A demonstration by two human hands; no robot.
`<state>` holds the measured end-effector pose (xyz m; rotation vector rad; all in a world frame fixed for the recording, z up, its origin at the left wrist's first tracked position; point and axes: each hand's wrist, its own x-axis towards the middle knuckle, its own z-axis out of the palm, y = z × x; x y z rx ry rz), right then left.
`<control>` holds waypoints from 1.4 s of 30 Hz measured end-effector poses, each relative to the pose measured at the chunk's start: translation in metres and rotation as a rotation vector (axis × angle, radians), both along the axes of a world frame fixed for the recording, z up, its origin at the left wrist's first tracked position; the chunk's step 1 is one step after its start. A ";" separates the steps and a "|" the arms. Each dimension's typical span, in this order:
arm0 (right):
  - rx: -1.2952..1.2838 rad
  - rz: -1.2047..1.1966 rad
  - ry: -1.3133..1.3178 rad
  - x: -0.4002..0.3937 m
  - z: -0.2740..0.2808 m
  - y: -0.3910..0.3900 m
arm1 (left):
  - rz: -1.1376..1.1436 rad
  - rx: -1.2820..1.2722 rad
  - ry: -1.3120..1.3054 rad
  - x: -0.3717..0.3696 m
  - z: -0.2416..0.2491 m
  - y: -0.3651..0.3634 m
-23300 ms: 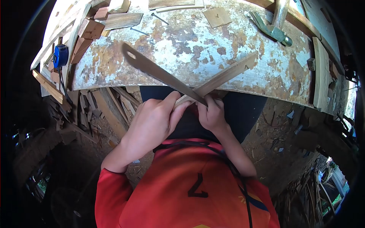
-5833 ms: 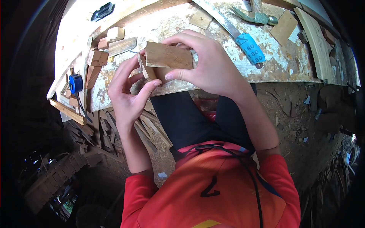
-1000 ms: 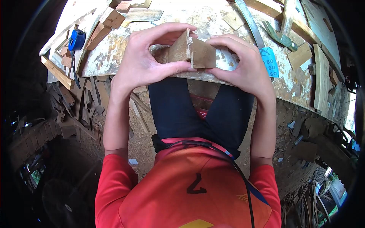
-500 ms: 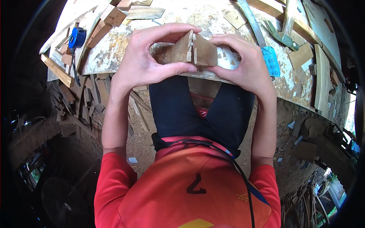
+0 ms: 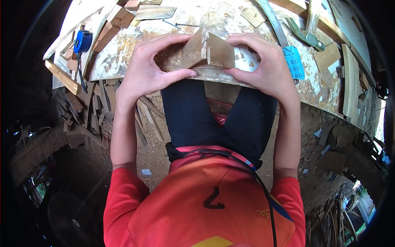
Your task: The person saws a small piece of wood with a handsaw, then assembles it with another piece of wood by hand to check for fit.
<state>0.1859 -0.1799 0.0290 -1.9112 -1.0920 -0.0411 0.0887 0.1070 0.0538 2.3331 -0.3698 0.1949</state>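
At the near edge of the workbench, my left hand (image 5: pixel 154 61) is curved round a small wooden block (image 5: pixel 194 50), thumb at the near side and fingers at the far side. My right hand (image 5: pixel 263 61) grips a second wooden block (image 5: pixel 221 50) in the same way. The two blocks meet along a rough upper edge and splay apart lower down, like a small tent. A dark gap shows beneath the joint. Behind them a nail (image 5: pixel 187 25) lies on the bench. How the fingertips rest behind the blocks is partly hidden.
The paint-stained workbench (image 5: pixel 113 68) carries a blue tape measure (image 5: pixel 83 41) at left, wood offcuts (image 5: pixel 119 17), a long metal blade (image 5: pixel 273 22), a blue sheet printed with 80 (image 5: pixel 293 61) and a claw hammer (image 5: pixel 306 38) at right. Scrap wood (image 5: pixel 96 103) litters the ground.
The blocks have tilted from nearly side by side into a wider angle, and their lower parts are farther apart. My left hand has shifted slightly left. The nail behind now shows.
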 end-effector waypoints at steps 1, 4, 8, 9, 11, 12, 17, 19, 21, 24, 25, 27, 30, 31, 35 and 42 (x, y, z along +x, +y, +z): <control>-0.004 0.001 0.004 0.000 0.000 0.000 | -0.018 0.016 -0.027 0.001 0.000 0.001; -0.011 -0.002 0.009 0.000 0.000 -0.001 | -0.049 0.056 -0.060 0.003 0.000 0.003; -0.020 -0.013 0.006 0.000 -0.003 -0.001 | -0.058 0.084 -0.039 0.003 0.000 0.007; -0.024 -0.013 0.007 0.000 -0.003 -0.001 | -0.066 0.090 -0.050 0.004 0.001 0.007; -0.025 -0.012 -0.001 0.000 -0.003 -0.001 | -0.063 0.081 -0.036 0.003 -0.001 0.008; -0.026 -0.012 -0.005 0.000 -0.002 -0.001 | -0.061 0.076 -0.029 0.003 -0.001 0.008; -0.008 -0.012 -0.004 0.001 -0.002 0.001 | -0.041 0.066 -0.084 0.004 -0.004 0.006; -0.020 -0.025 0.000 0.000 0.001 -0.001 | -0.027 0.045 -0.104 0.003 -0.006 0.005; -0.034 -0.036 0.000 -0.002 0.005 -0.003 | 0.000 0.004 -0.081 0.001 -0.007 0.005; 0.031 -0.083 0.027 -0.005 0.008 -0.003 | 0.038 -0.049 -0.040 -0.002 -0.010 0.007; 0.015 -0.073 0.042 -0.006 0.011 -0.003 | 0.056 -0.113 -0.027 -0.003 -0.012 0.007; -0.016 -0.052 0.076 -0.008 0.013 -0.002 | 0.091 -0.240 0.004 -0.007 -0.016 0.006; -0.024 -0.015 -0.032 -0.003 0.006 0.005 | 0.111 -0.273 0.039 -0.011 -0.016 0.008; -0.017 -0.015 -0.023 -0.002 0.006 0.007 | 0.118 -0.269 0.040 -0.012 -0.015 0.008; -0.004 -0.029 0.039 -0.002 0.009 0.010 | 0.150 -0.287 0.053 -0.019 -0.010 0.008; -0.114 -0.172 0.101 -0.010 0.022 0.004 | 0.127 -0.413 0.013 -0.019 -0.007 0.006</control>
